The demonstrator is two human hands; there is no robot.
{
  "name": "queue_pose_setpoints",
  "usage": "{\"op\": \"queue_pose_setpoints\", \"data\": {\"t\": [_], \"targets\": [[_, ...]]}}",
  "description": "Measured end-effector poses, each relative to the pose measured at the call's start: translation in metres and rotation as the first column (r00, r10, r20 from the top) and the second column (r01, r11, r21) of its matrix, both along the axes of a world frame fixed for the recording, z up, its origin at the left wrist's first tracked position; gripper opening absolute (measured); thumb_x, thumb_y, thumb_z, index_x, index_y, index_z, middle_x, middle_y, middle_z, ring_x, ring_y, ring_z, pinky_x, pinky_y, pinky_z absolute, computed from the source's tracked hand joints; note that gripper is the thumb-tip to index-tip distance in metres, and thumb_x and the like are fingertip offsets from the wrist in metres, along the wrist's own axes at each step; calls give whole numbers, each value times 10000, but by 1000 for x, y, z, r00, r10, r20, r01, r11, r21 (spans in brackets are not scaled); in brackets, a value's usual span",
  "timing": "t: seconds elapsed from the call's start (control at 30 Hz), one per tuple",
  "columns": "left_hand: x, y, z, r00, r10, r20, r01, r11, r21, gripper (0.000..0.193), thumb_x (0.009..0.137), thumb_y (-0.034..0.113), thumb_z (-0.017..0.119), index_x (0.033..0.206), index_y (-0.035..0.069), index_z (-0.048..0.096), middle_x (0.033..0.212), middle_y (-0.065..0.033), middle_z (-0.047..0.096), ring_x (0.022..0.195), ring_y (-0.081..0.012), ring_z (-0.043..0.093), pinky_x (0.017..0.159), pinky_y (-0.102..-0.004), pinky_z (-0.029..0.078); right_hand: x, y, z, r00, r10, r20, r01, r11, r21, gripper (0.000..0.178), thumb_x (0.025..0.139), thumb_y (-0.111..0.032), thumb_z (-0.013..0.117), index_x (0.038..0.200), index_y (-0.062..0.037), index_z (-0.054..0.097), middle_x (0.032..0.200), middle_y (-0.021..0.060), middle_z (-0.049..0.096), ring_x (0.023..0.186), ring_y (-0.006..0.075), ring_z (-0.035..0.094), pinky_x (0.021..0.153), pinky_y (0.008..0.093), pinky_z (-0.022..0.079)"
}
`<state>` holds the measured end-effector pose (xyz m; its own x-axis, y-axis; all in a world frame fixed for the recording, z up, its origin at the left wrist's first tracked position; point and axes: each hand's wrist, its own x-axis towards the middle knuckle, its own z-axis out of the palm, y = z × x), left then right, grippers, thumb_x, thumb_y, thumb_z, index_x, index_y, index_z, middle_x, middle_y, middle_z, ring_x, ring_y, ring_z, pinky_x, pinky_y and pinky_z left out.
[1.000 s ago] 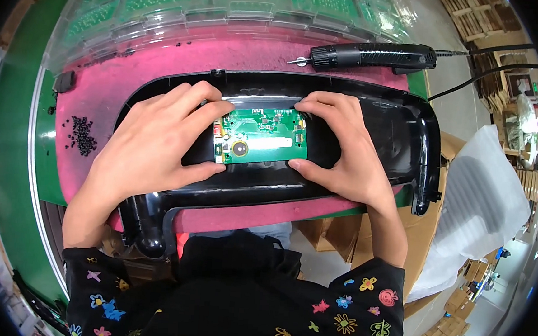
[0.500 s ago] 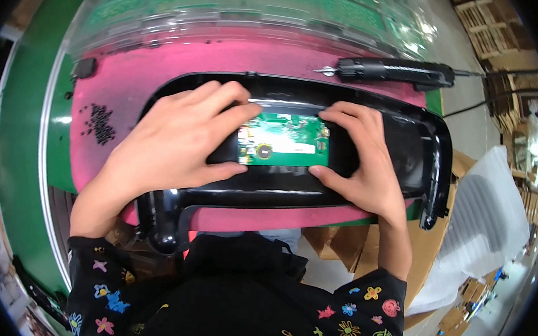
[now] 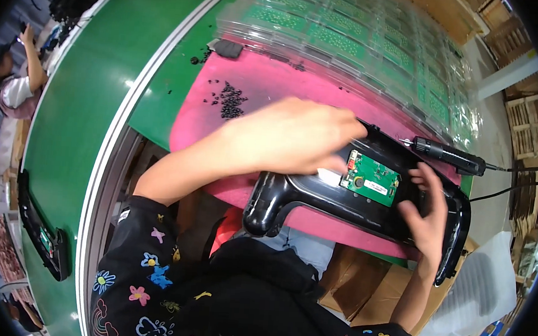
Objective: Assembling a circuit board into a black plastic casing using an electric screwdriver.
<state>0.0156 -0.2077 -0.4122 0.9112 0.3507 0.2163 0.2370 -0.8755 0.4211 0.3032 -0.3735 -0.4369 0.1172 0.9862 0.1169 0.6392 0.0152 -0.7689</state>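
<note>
A green circuit board (image 3: 375, 183) lies inside a long black plastic housing (image 3: 365, 220), which rests at a slant on the pink mat (image 3: 324, 89). My left hand (image 3: 302, 136), somewhat blurred, hovers over the housing's left part. Its thumb and fingers are apart at the board's left end, with nothing visible between them. At the board's right end, my right hand (image 3: 429, 220) has its fingers spread and holds nothing. The left hand and forearm hide part of the housing. A black electric screwdriver (image 3: 450, 157) lies beyond the housing, its tip pointing left.
Small black screws (image 3: 231, 101) are heaped on the mat's left, near a dark block (image 3: 226, 49). Clear plastic trays (image 3: 352, 46) with green boards stand behind. Another black housing (image 3: 43, 233) lies far left; a person (image 3: 22, 85) is beyond. Cardboard (image 3: 367, 284) and white foam sheeting (image 3: 478, 295) lie right.
Both hands have let go of the circuit board and drawn apart. The view has turned leftward, so the housing now appears further right and more tilted.
</note>
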Motion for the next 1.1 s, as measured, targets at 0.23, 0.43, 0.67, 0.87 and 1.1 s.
{"op": "queue_pose_setpoints", "data": {"t": [0.23,0.43,0.67,0.87,1.1], "targets": [[-104,17,5,867,456,-200,-425,887,179,302,778,45,697,1067,16,614,948,-162,631,924,-395,621,781,-459,505,134,3,13,738,-625,255,551,776,309,569,956,-259,630,1478,-178,422,1293,120,517,1059,216,516,949,346,414],[-102,12,-27,855,517,-42,-510,853,112,274,794,15,663,1068,23,648,950,-164,627,899,-392,632,764,-465,512,155,47,13,756,-629,-184,652,748,122,434,952,-230,661,1322,-91,481,1082,108,567,940,130,541,775,209,404],[-89,17,-34,816,577,27,-574,805,152,150,792,-29,625,936,-21,664,894,-189,651,846,-404,635,747,-459,505,52,98,15,855,-350,-384,507,720,473,334,965,-267,657,1090,-1,498,1026,93,596,932,177,593,855,351,488],[-70,27,-20,827,547,130,-562,815,145,163,739,-33,663,901,-39,671,787,-206,640,729,-359,649,682,-411,511,19,95,30,433,63,-899,511,805,302,376,983,-357,616,1165,-56,486,908,72,578,863,198,563,826,363,475],[23,5,32,933,186,307,-90,949,-301,133,777,-7,707,906,-40,711,806,-94,707,727,-149,685,705,-281,554,-36,55,66,204,322,-925,437,815,380,387,984,-453,557,1118,-93,510,769,22,489,748,179,494,835,445,453]]}}
